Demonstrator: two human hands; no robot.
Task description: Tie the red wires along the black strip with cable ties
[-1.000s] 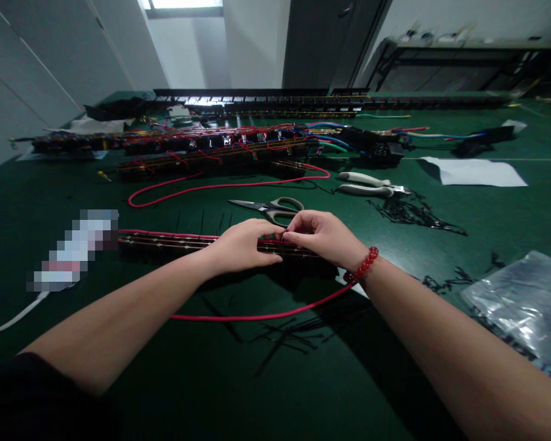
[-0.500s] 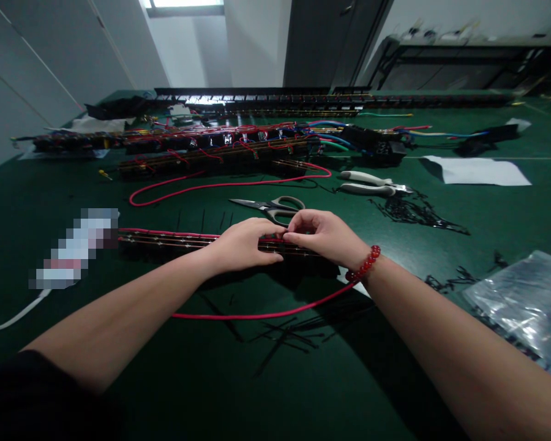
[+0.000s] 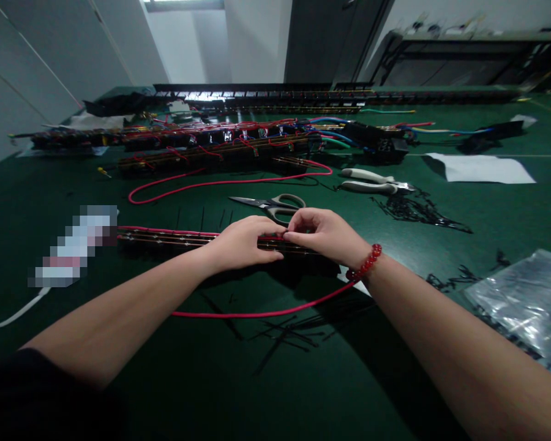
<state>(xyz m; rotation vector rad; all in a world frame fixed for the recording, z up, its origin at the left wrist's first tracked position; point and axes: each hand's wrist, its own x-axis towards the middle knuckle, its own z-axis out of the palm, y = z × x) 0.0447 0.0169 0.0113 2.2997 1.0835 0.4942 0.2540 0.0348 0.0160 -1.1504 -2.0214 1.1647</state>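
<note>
A long black bar with copper-coloured rods and a red wire along it [image 3: 165,238] lies across the table in front of me. My left hand [image 3: 244,244] curls over its middle, thumb on the near side and fingers on the far side, gripping it. Right beside it, my right hand [image 3: 324,233] has thumb and forefinger pinched together at the bar's top edge; the small thing between them is too hidden to name. A loose red wire [image 3: 257,315] loops on the near side and passes under my right wrist. Scissors [image 3: 275,204] lie just beyond my hands.
Diagonal cutters [image 3: 376,182] rest by a heap of black tie scraps [image 3: 408,211]. Loose black cable ties [image 3: 294,334] are scattered nearer me. Other wired bars [image 3: 211,144] lie farther back. A clear plastic bag [image 3: 523,303] is at the right, a blurred-out white object [image 3: 80,245] at the left.
Both hands keep almost the same pose at the same spot on the bar. The whole view has shifted very slightly; nothing was picked up or let go.
</note>
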